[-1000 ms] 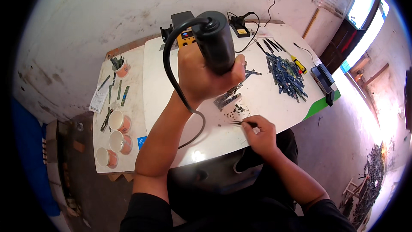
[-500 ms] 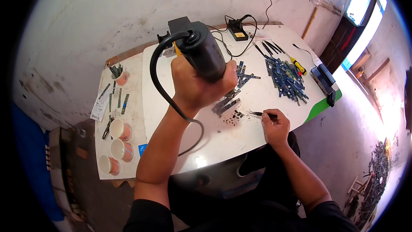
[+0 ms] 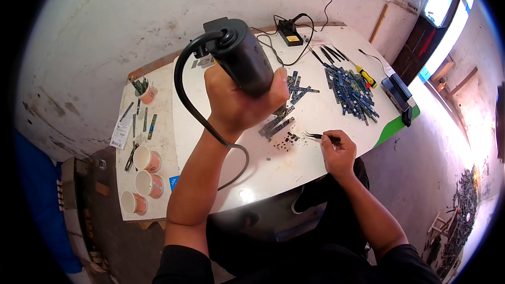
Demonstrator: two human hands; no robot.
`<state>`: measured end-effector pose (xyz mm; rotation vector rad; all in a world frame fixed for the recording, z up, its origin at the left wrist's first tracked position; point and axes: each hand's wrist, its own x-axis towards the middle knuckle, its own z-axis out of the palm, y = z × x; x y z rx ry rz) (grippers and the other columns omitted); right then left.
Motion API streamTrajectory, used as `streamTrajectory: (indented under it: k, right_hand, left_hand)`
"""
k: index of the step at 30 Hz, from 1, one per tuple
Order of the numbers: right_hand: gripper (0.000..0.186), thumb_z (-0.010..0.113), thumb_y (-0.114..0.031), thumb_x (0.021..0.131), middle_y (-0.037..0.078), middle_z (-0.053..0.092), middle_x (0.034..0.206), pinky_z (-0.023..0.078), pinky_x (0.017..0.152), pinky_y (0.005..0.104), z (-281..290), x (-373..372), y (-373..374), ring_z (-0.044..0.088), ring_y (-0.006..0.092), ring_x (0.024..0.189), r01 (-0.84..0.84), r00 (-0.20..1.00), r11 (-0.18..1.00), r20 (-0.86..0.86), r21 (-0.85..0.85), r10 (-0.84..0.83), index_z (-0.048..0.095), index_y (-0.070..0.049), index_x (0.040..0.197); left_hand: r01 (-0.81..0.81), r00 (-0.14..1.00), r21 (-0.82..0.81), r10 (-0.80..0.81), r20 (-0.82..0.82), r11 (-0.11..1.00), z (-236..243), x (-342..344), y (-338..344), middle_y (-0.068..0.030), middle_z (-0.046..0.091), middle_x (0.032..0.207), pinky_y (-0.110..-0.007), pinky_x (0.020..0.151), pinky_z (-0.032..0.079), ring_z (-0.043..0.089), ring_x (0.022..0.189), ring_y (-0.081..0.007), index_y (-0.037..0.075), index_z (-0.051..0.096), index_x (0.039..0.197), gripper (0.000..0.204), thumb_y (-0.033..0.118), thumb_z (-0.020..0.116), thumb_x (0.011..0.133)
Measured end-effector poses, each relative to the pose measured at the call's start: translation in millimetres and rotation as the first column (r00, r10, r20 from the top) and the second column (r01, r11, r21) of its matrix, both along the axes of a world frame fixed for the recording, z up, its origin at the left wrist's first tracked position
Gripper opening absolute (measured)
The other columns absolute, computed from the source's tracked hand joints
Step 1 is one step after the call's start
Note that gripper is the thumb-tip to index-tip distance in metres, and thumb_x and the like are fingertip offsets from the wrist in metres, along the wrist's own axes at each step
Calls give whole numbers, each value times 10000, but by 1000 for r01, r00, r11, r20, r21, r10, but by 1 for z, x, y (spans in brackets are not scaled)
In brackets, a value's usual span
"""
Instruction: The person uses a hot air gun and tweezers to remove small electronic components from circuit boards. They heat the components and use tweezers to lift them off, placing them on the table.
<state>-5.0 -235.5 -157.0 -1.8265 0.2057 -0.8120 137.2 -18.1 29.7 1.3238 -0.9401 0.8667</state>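
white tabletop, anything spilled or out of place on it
Yes: tiny dark bits are scattered on the white tabletop, beside thin dark circuit-board strips, near the black pointed tweezers in the right hand. They may look spilled because they lie loose, uncontained.

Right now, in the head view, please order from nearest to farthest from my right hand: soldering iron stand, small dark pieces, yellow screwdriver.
1. Small dark pieces: left of the right hand.
2. Yellow screwdriver: farther forward, slightly to the right.
3. Soldering iron stand: farthest forward, to the left.
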Motion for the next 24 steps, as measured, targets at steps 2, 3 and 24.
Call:
streamTrajectory:
  k: [2, 3, 24]
  right_hand:
    - [69, 724, 0, 912, 68, 720, 878, 528, 746, 248, 1, -1, 1, 653, 99, 791, 6, 1000, 1000, -8, 9, -6, 712, 27, 975]
    - [71, 724, 0, 913, 69, 720, 880, 530, 750, 249, 0, -1, 0, 656, 99, 794, 2, 1000, 1000, -5, 10, -2, 712, 28, 977]
    - [78, 722, -3, 920, 66, 715, 888, 524, 746, 245, -4, 0, -2, 645, 89, 794, -10, 1000, 1000, 1, 19, 10, 706, 31, 988]
  left_hand:
    - [8, 1000, 18, -8, -7, 1000, -2, 1, 1, -15, 592, 561, -300, 522, 491, 598, 484, -166, 82, 610, 659, 222, 126, 822, 706]
    - [2, 1000, 20, -2, -2, 1000, -2, 1, 1, -14, 594, 563, -300, 522, 490, 598, 485, -166, 82, 611, 658, 222, 127, 822, 706]
    - [-19, 1000, 35, 19, 7, 999, -3, 3, 1, -18, 600, 574, -299, 519, 492, 607, 493, -168, 79, 618, 688, 218, 146, 825, 712]
